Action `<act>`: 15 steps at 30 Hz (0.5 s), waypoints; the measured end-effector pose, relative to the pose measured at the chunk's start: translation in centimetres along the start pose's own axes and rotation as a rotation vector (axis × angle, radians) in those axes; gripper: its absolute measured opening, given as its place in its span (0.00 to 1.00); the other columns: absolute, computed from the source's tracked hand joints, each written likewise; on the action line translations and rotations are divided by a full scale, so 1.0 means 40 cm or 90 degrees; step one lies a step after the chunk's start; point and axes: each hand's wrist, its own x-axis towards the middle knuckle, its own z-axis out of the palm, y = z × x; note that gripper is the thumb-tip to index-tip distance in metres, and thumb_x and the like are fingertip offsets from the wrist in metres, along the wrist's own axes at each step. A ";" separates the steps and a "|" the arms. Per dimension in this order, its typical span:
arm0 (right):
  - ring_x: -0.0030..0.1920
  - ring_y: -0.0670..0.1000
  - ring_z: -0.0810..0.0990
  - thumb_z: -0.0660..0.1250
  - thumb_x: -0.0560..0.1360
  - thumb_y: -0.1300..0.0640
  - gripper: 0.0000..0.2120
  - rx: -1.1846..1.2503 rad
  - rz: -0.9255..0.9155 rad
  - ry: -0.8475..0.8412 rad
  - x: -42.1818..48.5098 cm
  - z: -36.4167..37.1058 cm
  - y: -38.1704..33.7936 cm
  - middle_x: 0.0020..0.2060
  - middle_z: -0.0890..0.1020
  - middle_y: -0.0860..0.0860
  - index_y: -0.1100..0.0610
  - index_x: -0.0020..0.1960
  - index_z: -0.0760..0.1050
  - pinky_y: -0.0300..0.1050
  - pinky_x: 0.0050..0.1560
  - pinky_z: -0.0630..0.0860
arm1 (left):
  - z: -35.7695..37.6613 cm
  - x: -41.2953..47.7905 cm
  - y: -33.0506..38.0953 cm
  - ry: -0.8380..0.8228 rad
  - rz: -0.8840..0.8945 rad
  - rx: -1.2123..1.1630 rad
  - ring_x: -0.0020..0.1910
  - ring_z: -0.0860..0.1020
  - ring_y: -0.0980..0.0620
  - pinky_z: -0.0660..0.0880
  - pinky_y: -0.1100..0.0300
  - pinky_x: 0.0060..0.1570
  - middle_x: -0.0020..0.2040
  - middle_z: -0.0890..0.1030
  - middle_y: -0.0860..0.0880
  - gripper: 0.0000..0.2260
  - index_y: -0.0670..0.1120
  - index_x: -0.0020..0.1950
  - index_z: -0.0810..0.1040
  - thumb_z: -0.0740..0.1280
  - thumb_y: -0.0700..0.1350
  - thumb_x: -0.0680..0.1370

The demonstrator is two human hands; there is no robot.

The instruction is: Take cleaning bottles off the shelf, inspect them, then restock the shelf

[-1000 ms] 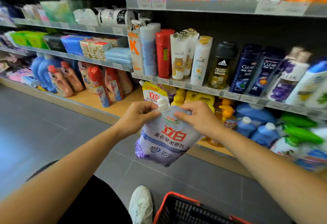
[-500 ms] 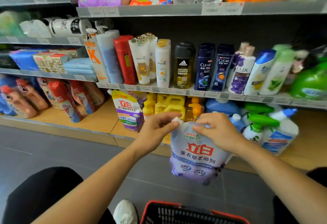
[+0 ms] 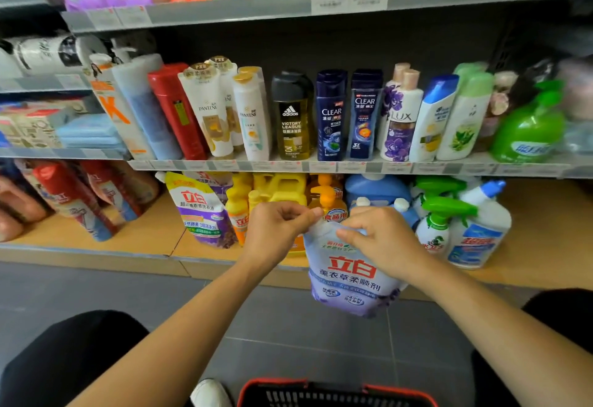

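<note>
I hold a pale lavender refill pouch (image 3: 348, 276) with red characters in front of the bottom shelf (image 3: 529, 252). My left hand (image 3: 276, 230) pinches its white spout at the top left. My right hand (image 3: 383, 238) grips the pouch's top right edge. The pouch hangs upright over the floor, just before the shelf's front edge. A similar yellow and purple pouch (image 3: 200, 210) stands on the bottom shelf to the left.
Yellow bottles (image 3: 279, 186), a blue jug (image 3: 377, 188) and green-trigger sprayers (image 3: 444, 223) stand on the shelf behind the pouch. Shampoo bottles (image 3: 330, 117) line the middle shelf. A red basket (image 3: 337, 393) sits on the floor below, beside my white shoe (image 3: 210, 392).
The pouch and both hands have moved rightward along the shelf, from in front of the yellow bottles to in front of the blue jug. Both grips are unchanged.
</note>
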 end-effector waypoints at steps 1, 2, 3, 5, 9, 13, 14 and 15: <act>0.37 0.54 0.75 0.70 0.78 0.55 0.14 0.001 -0.001 -0.001 0.001 -0.003 0.002 0.31 0.73 0.49 0.60 0.35 0.78 0.59 0.42 0.73 | 0.004 0.001 0.001 0.015 -0.007 0.006 0.39 0.85 0.47 0.82 0.40 0.44 0.36 0.86 0.49 0.20 0.48 0.37 0.85 0.74 0.65 0.67; 0.37 0.54 0.75 0.70 0.78 0.55 0.15 0.003 -0.002 0.000 0.002 -0.007 0.004 0.31 0.73 0.49 0.60 0.35 0.78 0.59 0.42 0.72 | 0.009 0.001 0.002 0.031 -0.014 0.008 0.38 0.84 0.45 0.82 0.41 0.44 0.35 0.85 0.48 0.24 0.45 0.36 0.83 0.74 0.68 0.65; 0.37 0.54 0.75 0.70 0.78 0.55 0.15 0.007 0.000 0.002 0.002 -0.009 0.004 0.31 0.74 0.50 0.61 0.35 0.78 0.59 0.42 0.73 | 0.015 0.001 0.003 0.038 -0.020 0.002 0.37 0.83 0.45 0.82 0.42 0.44 0.34 0.83 0.47 0.27 0.43 0.36 0.81 0.74 0.69 0.64; 0.37 0.54 0.75 0.70 0.78 0.56 0.14 0.034 0.004 0.011 0.003 -0.015 0.005 0.31 0.74 0.50 0.61 0.36 0.80 0.58 0.42 0.73 | 0.025 0.003 0.003 0.014 -0.034 -0.054 0.38 0.80 0.46 0.79 0.48 0.46 0.37 0.82 0.45 0.28 0.40 0.40 0.79 0.73 0.66 0.67; 0.38 0.52 0.77 0.71 0.78 0.58 0.11 0.107 0.021 0.028 0.004 -0.024 0.011 0.32 0.76 0.49 0.63 0.40 0.82 0.54 0.42 0.73 | 0.035 -0.001 0.014 -0.103 -0.051 -0.214 0.54 0.84 0.47 0.80 0.57 0.52 0.52 0.86 0.45 0.15 0.44 0.56 0.82 0.67 0.53 0.77; 0.31 0.43 0.67 0.71 0.77 0.59 0.16 0.174 0.063 0.026 0.003 -0.038 0.012 0.28 0.69 0.47 0.58 0.31 0.75 0.40 0.34 0.63 | 0.025 0.007 0.030 -0.152 -0.085 -0.331 0.62 0.82 0.45 0.79 0.52 0.60 0.60 0.84 0.43 0.12 0.47 0.60 0.84 0.63 0.46 0.82; 0.30 0.43 0.65 0.71 0.77 0.59 0.19 0.195 0.080 0.023 0.003 -0.044 0.012 0.28 0.68 0.48 0.57 0.29 0.73 0.40 0.33 0.61 | 0.018 0.010 0.035 -0.166 -0.100 -0.358 0.63 0.81 0.45 0.77 0.50 0.61 0.61 0.84 0.43 0.13 0.47 0.59 0.84 0.62 0.44 0.82; 0.30 0.43 0.64 0.71 0.77 0.59 0.21 0.224 0.097 0.020 0.002 -0.050 0.012 0.27 0.67 0.49 0.55 0.28 0.71 0.41 0.33 0.60 | 0.010 0.013 0.040 -0.184 -0.108 -0.380 0.64 0.80 0.44 0.77 0.50 0.62 0.62 0.83 0.43 0.13 0.48 0.59 0.85 0.62 0.43 0.81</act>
